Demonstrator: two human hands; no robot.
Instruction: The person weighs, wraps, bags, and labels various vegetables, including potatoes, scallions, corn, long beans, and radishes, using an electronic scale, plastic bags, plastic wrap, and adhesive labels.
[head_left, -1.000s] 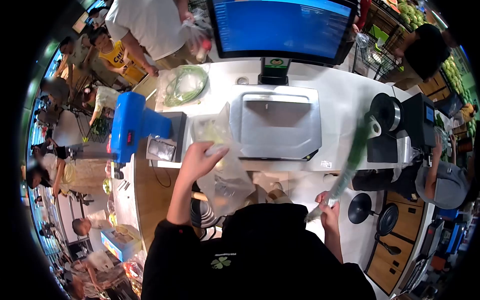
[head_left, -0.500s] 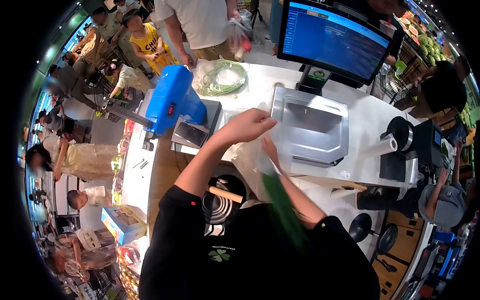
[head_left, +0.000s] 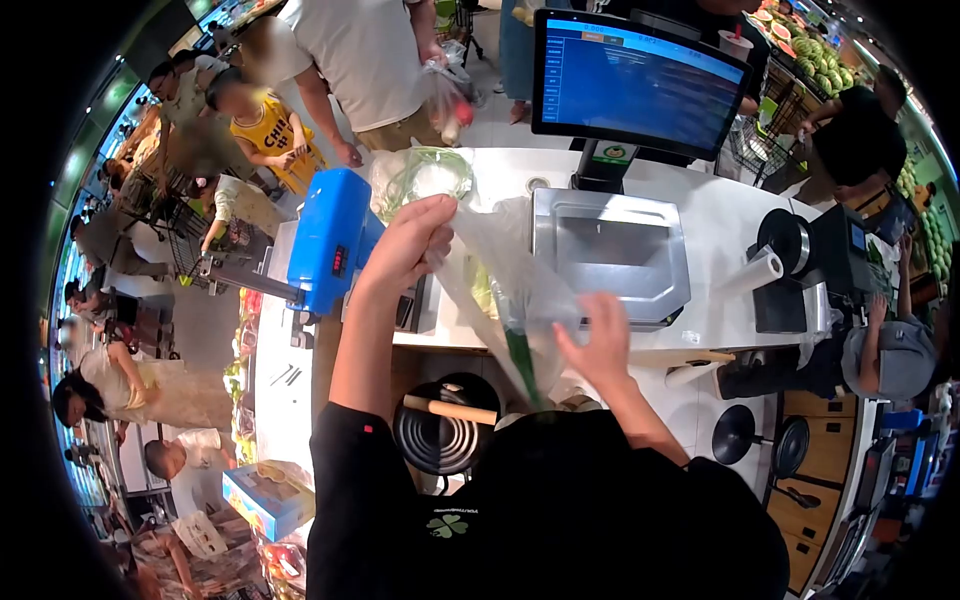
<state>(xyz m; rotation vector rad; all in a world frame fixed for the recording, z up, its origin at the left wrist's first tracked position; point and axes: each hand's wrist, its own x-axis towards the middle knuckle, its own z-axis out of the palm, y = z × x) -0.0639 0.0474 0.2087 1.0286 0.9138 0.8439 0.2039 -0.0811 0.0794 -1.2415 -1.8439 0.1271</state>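
My left hand (head_left: 412,245) is closed on the gathered upper edge of a clear plastic bag (head_left: 545,290), above the counter's front edge. Inside the bag, or seen through it, are long dark green vegetable stalks (head_left: 520,362) pointing down toward my body. Their exact kind is not plain. A pale yellow-green piece (head_left: 482,292) also shows through the plastic. My right hand (head_left: 600,345) is beside the bag's right side, fingers apart and slightly blurred; whether it touches the plastic I cannot tell.
A metal weighing scale (head_left: 610,250) stands on the white counter (head_left: 720,290) below a monitor (head_left: 640,85). A blue machine (head_left: 330,240) is at left, near bagged green stalks (head_left: 425,180). A plastic roll (head_left: 752,272) lies at right. Several people stand around the counter.
My left hand has moved left and closed on the bag's edge, stretching the plastic out. My right hand has come up into view, fingers spread. The green stalks now show less.
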